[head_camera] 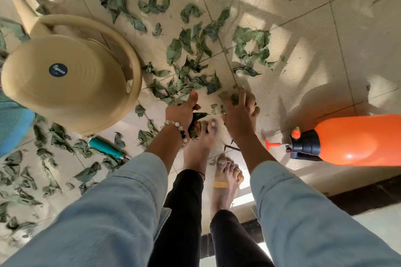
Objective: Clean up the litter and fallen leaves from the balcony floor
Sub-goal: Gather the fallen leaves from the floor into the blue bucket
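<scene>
Dried green leaves (191, 67) scattered over tiled balcony floor (303, 28), thickest at frame centre and along the left edge; a few stray bits upper right. Left hand (182, 110) grips a bunch of leaves, fingers curled round them, beaded bracelet (178, 128) on wrist. Right hand (238, 112) reaches down onto leaves at centre, fingers spread and bent; motion blur, cannot tell if it actually pinches any. Bare feet (199, 147) stand just below the hands, one with a plaster strip. Beige watering can (65, 80) crowds centre left, touching the leaf patch edge; its spout runs to upper left. Teal-handled tool (106, 147) lies below the can among leaves, tip hidden behind left sleeve. Orange spray bottle (358, 138) lies at right edge, cut off by frame. Open tile mostly upper right. Blue object at left edge cut off, unclear. Sleeves hide the lower floor.
</scene>
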`<act>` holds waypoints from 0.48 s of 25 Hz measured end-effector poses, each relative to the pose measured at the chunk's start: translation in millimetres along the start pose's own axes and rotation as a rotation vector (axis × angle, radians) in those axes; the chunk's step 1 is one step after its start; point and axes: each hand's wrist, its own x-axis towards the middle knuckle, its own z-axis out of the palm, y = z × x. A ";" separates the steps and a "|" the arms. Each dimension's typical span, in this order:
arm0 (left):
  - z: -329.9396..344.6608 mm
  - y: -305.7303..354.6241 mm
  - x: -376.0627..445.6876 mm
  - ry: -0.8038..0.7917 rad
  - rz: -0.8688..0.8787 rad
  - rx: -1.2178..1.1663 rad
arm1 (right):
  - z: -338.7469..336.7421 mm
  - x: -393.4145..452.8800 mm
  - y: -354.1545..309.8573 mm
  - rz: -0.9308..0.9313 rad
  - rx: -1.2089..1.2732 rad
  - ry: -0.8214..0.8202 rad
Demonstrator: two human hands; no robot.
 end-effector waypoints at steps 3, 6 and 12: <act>-6.7 -20.1 11.7 0.080 -0.053 -0.028 | 15.9 -3.7 0.4 -0.146 -0.119 0.167; -12.7 -21.3 8.3 0.158 -0.097 -0.023 | 6.1 6.4 18.5 -0.349 0.021 0.314; -13.0 -17.4 -21.9 0.200 -0.093 -0.176 | -71.4 -5.4 25.8 0.375 1.384 0.014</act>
